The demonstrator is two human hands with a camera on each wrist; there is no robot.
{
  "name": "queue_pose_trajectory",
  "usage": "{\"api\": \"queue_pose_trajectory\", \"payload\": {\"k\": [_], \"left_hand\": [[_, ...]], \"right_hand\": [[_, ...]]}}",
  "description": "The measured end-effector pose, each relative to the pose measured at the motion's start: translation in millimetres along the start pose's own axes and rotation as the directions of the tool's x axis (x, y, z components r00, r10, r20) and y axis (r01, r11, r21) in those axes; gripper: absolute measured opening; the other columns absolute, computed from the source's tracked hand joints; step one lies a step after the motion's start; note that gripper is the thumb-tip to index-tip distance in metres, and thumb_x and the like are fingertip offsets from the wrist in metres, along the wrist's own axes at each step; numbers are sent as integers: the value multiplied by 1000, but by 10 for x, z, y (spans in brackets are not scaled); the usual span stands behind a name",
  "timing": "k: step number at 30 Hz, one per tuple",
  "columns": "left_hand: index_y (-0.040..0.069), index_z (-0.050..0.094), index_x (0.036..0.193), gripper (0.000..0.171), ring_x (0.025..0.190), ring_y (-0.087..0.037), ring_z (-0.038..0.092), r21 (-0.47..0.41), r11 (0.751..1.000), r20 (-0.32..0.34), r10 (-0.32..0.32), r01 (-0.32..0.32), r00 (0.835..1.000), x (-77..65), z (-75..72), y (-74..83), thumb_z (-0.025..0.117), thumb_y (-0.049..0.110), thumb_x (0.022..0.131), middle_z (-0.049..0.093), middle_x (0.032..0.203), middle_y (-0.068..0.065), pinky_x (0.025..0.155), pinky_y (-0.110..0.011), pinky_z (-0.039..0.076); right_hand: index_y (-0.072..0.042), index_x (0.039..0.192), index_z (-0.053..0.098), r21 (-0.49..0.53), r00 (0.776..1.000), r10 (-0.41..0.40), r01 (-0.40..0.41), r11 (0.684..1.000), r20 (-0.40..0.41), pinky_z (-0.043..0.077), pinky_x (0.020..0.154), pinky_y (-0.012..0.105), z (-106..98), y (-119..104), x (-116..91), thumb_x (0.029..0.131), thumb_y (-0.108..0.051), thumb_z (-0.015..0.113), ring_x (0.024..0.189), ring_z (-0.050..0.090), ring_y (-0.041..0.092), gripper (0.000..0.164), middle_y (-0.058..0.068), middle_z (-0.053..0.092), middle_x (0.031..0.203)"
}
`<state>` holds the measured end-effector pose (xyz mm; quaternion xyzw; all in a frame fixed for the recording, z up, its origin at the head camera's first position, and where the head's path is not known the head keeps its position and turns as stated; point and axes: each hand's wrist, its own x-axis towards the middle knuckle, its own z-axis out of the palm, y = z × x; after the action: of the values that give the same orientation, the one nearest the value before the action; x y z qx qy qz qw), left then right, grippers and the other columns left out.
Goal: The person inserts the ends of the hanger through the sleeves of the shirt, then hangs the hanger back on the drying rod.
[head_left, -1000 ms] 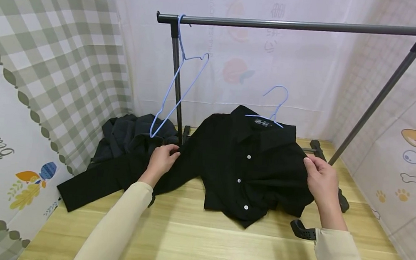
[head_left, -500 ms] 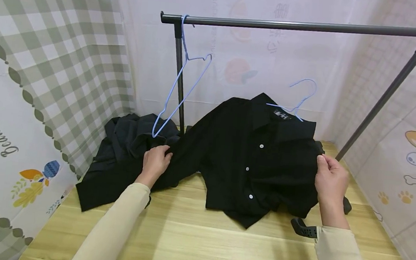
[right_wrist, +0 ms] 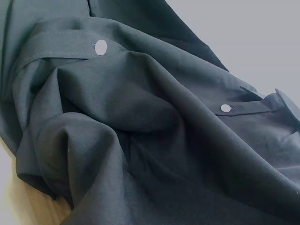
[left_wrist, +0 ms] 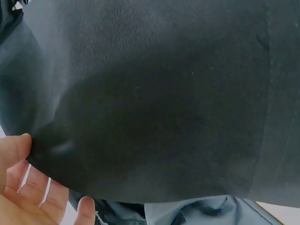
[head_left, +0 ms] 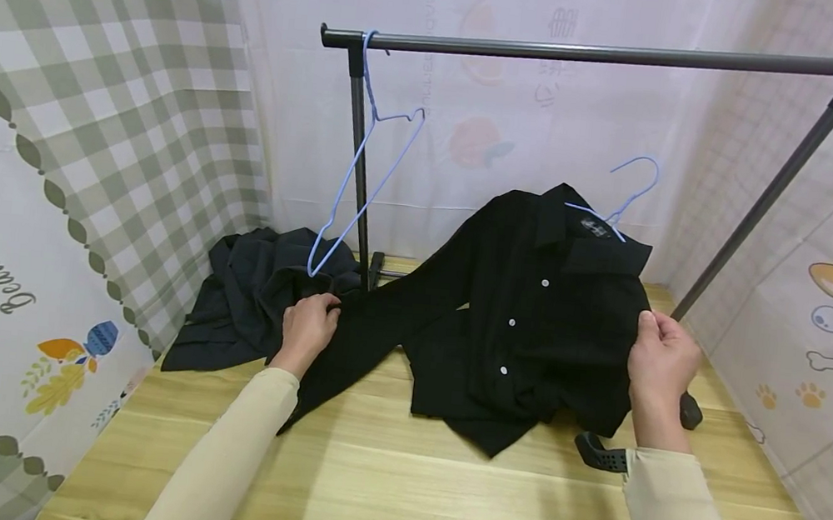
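A black button-up shirt (head_left: 576, 326) is raised at the collar above the wooden table, its lower hem down near the tabletop. In its neck sits a blue wire hanger (head_left: 629, 203), hook tilted to the right. My left hand (head_left: 307, 329) pinches the sleeve stretched out to the left; in the left wrist view the thumb (left_wrist: 16, 147) lies on the cloth's edge, fingers behind it. At the shirt's right side, my right hand (head_left: 665, 359) grips the cloth between thumb and curled fingers. Only folded cloth and white buttons (right_wrist: 101, 47) show in the right wrist view.
A black garment rack (head_left: 594, 56) stands over the table (head_left: 401, 501). Another blue hanger (head_left: 341, 186) hangs bare at its left end. Dark crumpled clothing (head_left: 252, 278) lies behind my left hand. Printed curtains enclose the sides and back.
The collar and hanger have risen and shifted right. My right hand has moved right with the cloth. The left sleeve has slid rightward through my left hand, its cuff end now close to that hand.
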<state>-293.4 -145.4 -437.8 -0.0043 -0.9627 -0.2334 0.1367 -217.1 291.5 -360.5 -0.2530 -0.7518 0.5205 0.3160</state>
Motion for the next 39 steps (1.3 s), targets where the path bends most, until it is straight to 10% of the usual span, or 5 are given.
{"api": "queue_pose_trajectory", "payload": {"k": [11, 15, 23, 32, 39], "left_hand": [[16, 68, 97, 14, 85, -27, 51, 134, 948, -180, 310, -289, 934, -79, 245, 358, 65, 18, 84, 57, 94, -6, 74, -43, 40], [18, 71, 94, 15, 82, -24, 51, 181, 895, 16, 413, -409, 911, -158, 436, 585, 63, 27, 85, 57, 90, -2, 70, -39, 41], [24, 59, 121, 41, 96, -25, 48, 282, 880, 342, 281, -383, 897, -245, 755, 820, 54, 47, 87, 54, 107, -4, 79, -39, 38], [30, 71, 88, 12, 80, -19, 49, 287, 852, 183, 400, -438, 898, -215, 772, 788, 61, 24, 86, 55, 88, 5, 69, -34, 39], [15, 67, 93, 12, 89, -21, 53, -35, 965, -36, 258, -259, 966, -204, 346, 600, 56, 18, 89, 57, 95, -1, 77, -39, 42]], "right_hand": [[-2, 102, 68, -13, 998, -15, 14, 1000, -57, 34, 63, 22, 20, -22, -43, 90, -34, 53, 74, 46, 10, 37, -13, 56, 68], [-4, 102, 69, -4, 996, -18, 17, 1000, -85, 34, 64, 20, 47, -19, -45, 90, -34, 54, 76, 47, 11, 36, -15, 57, 70], [-5, 101, 69, 25, 996, 5, -2, 1000, -92, 34, 65, 20, 85, 0, -54, 90, -32, 54, 78, 48, 12, 33, -10, 60, 75], [-3, 103, 68, 26, 996, 32, -31, 999, -77, 35, 68, 20, 94, -11, -60, 91, -33, 53, 81, 48, 12, 35, -5, 62, 83], [-4, 109, 66, 132, 987, 146, -136, 982, -72, 36, 80, 24, 27, -22, 22, 91, -28, 54, 94, 46, 15, 33, -1, 60, 93]]}}
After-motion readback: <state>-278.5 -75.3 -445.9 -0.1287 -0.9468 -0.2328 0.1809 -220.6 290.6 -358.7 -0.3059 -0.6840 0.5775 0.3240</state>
